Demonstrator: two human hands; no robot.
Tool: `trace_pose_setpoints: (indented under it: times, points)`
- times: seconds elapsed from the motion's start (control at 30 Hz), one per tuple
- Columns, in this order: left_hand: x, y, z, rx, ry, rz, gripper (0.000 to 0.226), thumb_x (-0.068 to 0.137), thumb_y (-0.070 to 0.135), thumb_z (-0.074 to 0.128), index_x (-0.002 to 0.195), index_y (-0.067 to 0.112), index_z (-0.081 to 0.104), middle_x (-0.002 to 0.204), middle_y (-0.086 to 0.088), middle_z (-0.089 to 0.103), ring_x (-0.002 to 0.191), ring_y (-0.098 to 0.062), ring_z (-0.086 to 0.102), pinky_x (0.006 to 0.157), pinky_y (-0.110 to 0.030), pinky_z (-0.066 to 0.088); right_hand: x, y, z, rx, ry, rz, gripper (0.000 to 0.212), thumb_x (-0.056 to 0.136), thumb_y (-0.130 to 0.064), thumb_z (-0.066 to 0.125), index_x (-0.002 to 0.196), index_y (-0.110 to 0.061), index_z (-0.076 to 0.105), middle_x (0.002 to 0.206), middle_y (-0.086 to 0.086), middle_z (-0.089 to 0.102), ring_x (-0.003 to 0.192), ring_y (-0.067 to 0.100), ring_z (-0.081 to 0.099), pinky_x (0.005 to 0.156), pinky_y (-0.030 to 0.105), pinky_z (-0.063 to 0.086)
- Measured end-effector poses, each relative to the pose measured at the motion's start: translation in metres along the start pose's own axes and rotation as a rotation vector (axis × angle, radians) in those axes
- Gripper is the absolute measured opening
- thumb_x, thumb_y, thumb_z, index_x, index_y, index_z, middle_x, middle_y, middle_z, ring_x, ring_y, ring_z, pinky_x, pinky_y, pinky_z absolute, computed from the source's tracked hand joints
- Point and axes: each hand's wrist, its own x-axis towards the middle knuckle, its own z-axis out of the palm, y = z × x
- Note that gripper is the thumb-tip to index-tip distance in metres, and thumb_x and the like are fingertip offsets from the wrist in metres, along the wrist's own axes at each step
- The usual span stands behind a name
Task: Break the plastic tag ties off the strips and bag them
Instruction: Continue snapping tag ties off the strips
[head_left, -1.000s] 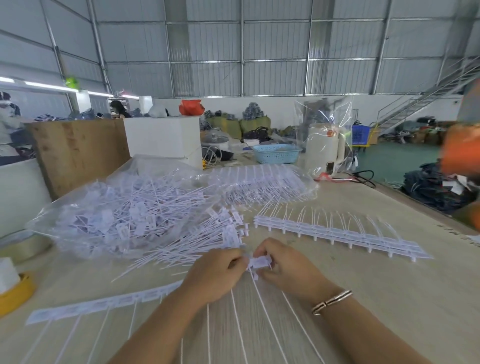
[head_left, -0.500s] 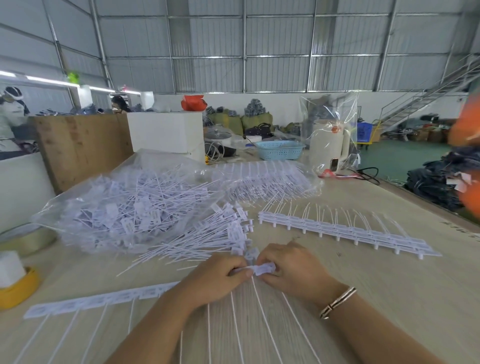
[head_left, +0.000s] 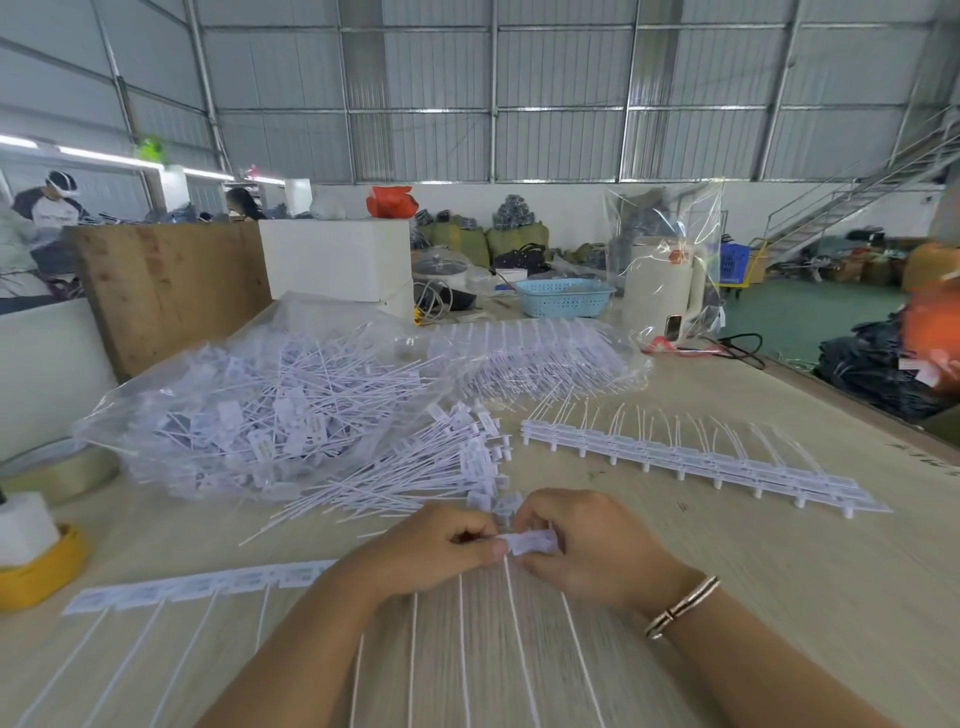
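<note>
Head view: a pale wooden table (head_left: 779, 597) is seen, and on its far left a large clear plastic bag (head_left: 249, 410) lies heaped with loose white tag ties. A second clear bag (head_left: 545, 358) of white strips lies farther right. Stacked white strips (head_left: 691, 460), thin tails curving up, stretch across the right side, well apart from the hands. A loose pile of separated ties (head_left: 415, 473) lies between the big bag and the hands. Nearest, one strip (head_left: 208, 584) of flat rectangular tags runs from the left, its thin tails pointing toward the viewer. Its right end is pinched by the left hand (head_left: 441, 551) and the right hand (head_left: 587, 551), fingers curled, thumbs meeting at one small white tag (head_left: 530, 543).
</note>
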Motion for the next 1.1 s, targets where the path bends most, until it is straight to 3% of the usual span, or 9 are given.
trace_pose_setpoints:
  times: [0.1,0.17,0.23,0.33,0.43,0.53,0.77,0.87,1.1]
  points:
    - [0.001,0.001,0.002,0.052,0.001,0.019,0.019,0.090,0.033,0.060,0.076,0.021,0.065,0.072,0.012,0.056,0.062,0.000,0.045,0.059,-0.020,0.034,0.000,0.000,0.000,0.131,-0.094,0.067,0.012,0.074,-0.035,0.065,0.084,-0.030,0.060,0.061,-0.017,0.053,0.055,-0.006,0.050,0.048,0.011,0.034]
    - [0.004,0.001,0.002,0.116,0.042,0.042,0.024,0.091,0.032,0.058,0.086,0.012,0.069,0.096,-0.002,0.061,0.081,-0.005,0.053,0.074,-0.022,0.039,0.002,0.002,0.003,0.160,-0.102,0.086,0.011,0.077,-0.036,0.064,0.082,-0.032,0.055,0.064,-0.013,0.056,0.054,-0.003,0.050,0.049,0.014,0.033]
    - [0.007,-0.001,0.003,0.198,0.081,0.044,0.030,0.092,0.034,0.055,0.088,0.008,0.070,0.104,-0.005,0.059,0.094,-0.011,0.054,0.085,-0.028,0.041,0.006,0.004,0.007,0.136,-0.095,0.097,0.010,0.079,-0.036,0.061,0.080,-0.033,0.051,0.073,-0.010,0.058,0.063,0.001,0.048,0.055,0.018,0.035]
    - [0.009,-0.002,0.004,0.285,0.136,-0.008,0.035,0.094,0.036,0.052,0.085,0.005,0.066,0.098,-0.002,0.055,0.089,-0.015,0.053,0.083,-0.034,0.043,0.013,0.005,0.011,0.055,-0.062,0.075,0.008,0.082,-0.034,0.059,0.081,-0.031,0.052,0.080,-0.010,0.056,0.072,0.006,0.048,0.061,0.024,0.036]
    - [0.006,-0.001,0.003,0.158,0.153,-0.018,0.028,0.094,0.034,0.054,0.068,0.024,0.058,0.072,0.009,0.050,0.064,-0.004,0.047,0.063,-0.024,0.036,0.015,0.006,0.008,-0.043,-0.009,0.018,0.012,0.083,-0.036,0.059,0.090,-0.026,0.060,0.087,-0.007,0.061,0.079,0.012,0.055,0.063,0.024,0.032]
    - [0.002,0.002,0.003,0.050,0.106,-0.031,0.027,0.094,0.032,0.055,0.067,0.029,0.056,0.066,0.011,0.058,0.057,0.005,0.049,0.057,-0.013,0.035,0.010,0.007,0.006,-0.129,0.012,-0.062,0.019,0.086,-0.038,0.056,0.097,-0.025,0.064,0.093,-0.005,0.066,0.086,0.014,0.058,0.068,0.024,0.033]
    - [-0.001,0.006,0.002,-0.046,0.064,-0.014,0.023,0.095,0.029,0.054,0.073,0.024,0.059,0.072,0.010,0.066,0.070,0.001,0.061,0.068,-0.010,0.043,0.007,0.005,0.003,-0.174,0.010,-0.104,0.024,0.091,-0.045,0.047,0.105,-0.030,0.060,0.100,-0.010,0.066,0.093,0.010,0.058,0.074,0.022,0.025]
    - [-0.001,0.005,0.001,-0.056,0.057,-0.014,0.024,0.094,0.030,0.054,0.071,0.025,0.059,0.073,0.009,0.067,0.075,-0.004,0.064,0.076,-0.019,0.047,0.007,0.004,0.003,-0.172,-0.019,-0.100,0.025,0.093,-0.044,0.045,0.107,-0.030,0.059,0.102,-0.009,0.067,0.094,0.011,0.059,0.079,0.023,0.026]
    - [-0.002,0.005,0.002,-0.063,0.043,-0.010,0.024,0.092,0.040,0.054,0.073,0.027,0.058,0.077,0.009,0.069,0.080,-0.009,0.065,0.080,-0.028,0.048,0.008,0.007,0.005,-0.188,-0.027,-0.108,0.024,0.097,-0.036,0.038,0.094,-0.025,0.058,0.084,-0.004,0.065,0.081,0.016,0.058,0.084,0.028,0.032]
